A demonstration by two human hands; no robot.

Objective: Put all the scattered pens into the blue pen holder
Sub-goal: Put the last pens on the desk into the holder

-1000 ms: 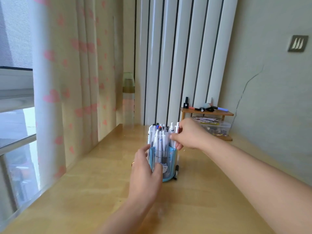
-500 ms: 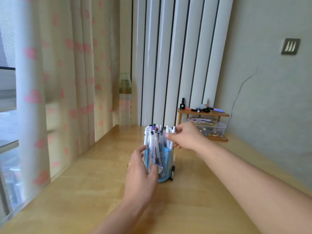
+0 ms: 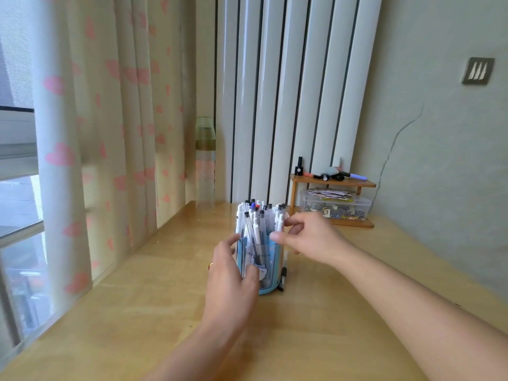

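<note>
Wooden desk [image 3: 316,325] fills the lower view and runs from us toward a corner of pale wall, white vertical panels and a heart-print curtain [image 3: 90,133]. We take the blue holder [image 3: 270,266] near the desk's middle as our landmark. Nearest to us, on its near-left side, our left hand [image 3: 229,281] cups the holder wall, fingers curled and pressed against it, thumb across the front by the small cartoon print; a ring [image 3: 210,265] shows on one finger. At the holder's right side our right hand [image 3: 310,237] reaches in at rim height, thumb and forefinger apart and loosely bent, tips just beside the pens [image 3: 257,224]; we cannot tell whether any pen is pinched. The pens stand upright and crowded inside the holder, white barrels with mostly dark caps, one red and one blue among them. One dark pen [image 3: 283,276] is outside it, just beside the right of the base, leaning or lying along the wall; we cannot tell which. Beyond the holder to the right stands a small wooden shelf [image 3: 334,184] with small items on top and a clear box [image 3: 336,209] beneath. Beyond the holder to the left, a tall clear bottle [image 3: 205,163] stands by the curtain.
</note>
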